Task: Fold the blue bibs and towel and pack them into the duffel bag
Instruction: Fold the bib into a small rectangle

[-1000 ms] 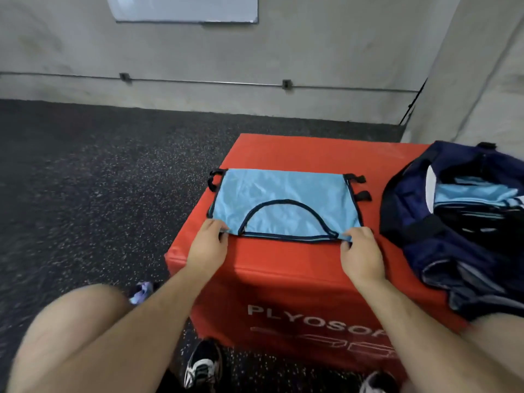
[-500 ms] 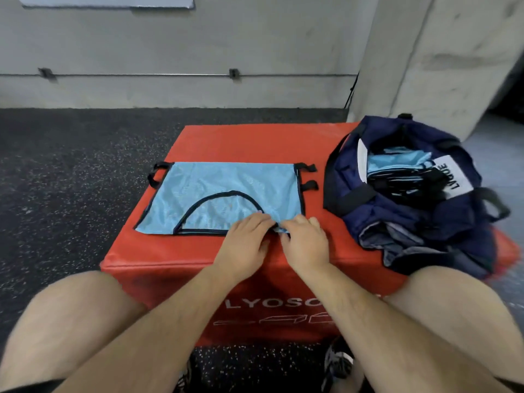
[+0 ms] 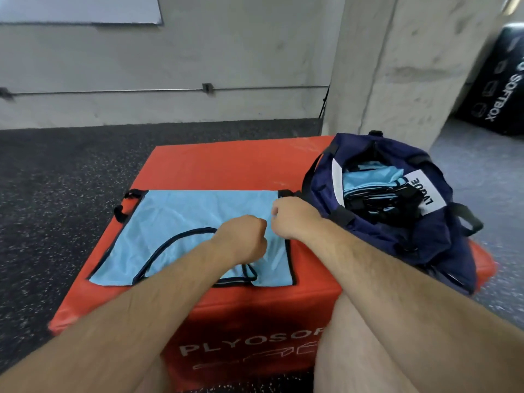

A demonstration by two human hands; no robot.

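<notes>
A light blue bib (image 3: 181,222) with black trim lies flat on a red plyo box (image 3: 226,165). My left hand (image 3: 243,241) and my right hand (image 3: 292,218) sit close together over the bib's right half, both with curled fingers pinching the fabric. To the right, on the box, an open navy duffel bag (image 3: 397,231) holds folded blue bibs (image 3: 371,177) with black trim. The bib's right edge strap is partly hidden by my right hand.
Dark speckled rubber floor (image 3: 56,194) surrounds the box. A concrete pillar (image 3: 397,66) stands behind the bag. A black soft box (image 3: 499,86) stands at the far right. My bare knees are at the box's near side.
Both hands have moved from the bib's near edge up toward its middle-right, carrying fabric with them. The camera has shifted closer.
</notes>
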